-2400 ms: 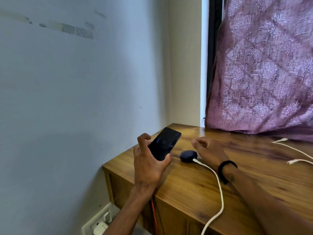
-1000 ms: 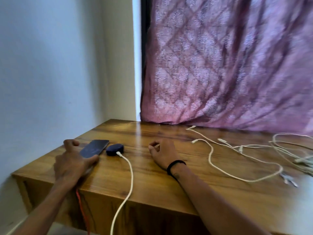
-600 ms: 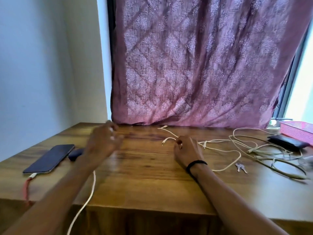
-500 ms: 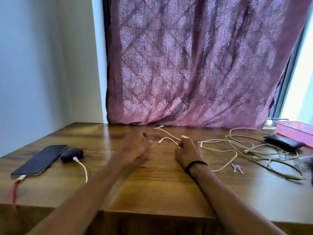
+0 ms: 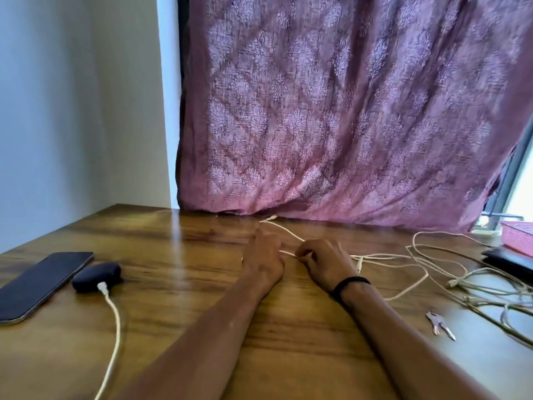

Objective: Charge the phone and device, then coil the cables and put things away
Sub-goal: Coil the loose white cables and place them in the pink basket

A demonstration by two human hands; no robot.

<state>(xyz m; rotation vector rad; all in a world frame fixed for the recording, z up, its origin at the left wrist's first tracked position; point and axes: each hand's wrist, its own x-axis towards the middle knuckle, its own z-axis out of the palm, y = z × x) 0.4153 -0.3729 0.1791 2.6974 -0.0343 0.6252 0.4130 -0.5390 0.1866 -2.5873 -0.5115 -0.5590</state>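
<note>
A dark phone (image 5: 40, 284) lies flat at the table's left edge. Beside it sits a small dark oval device (image 5: 96, 276) with a white charging cable (image 5: 114, 327) plugged in and trailing off the front edge. At the table's middle, my left hand (image 5: 264, 256) and my right hand (image 5: 324, 262) meet over a thin white cable (image 5: 284, 230). My right hand's fingers pinch that cable; my left hand touches it, fingers curled, grip hidden. A tangle of white cables (image 5: 467, 280) spreads to the right.
The wooden table (image 5: 178, 249) backs onto a purple patterned curtain (image 5: 346, 111) and a white wall on the left. Two keys (image 5: 439, 324) lie at the right front. A dark flat object (image 5: 510, 259) and a pink basket (image 5: 517, 236) sit at the far right.
My left hand set the phone down beside the device, let go and swept right to meet my right hand at the white cable. The view turned from the left corner to the table's middle.
</note>
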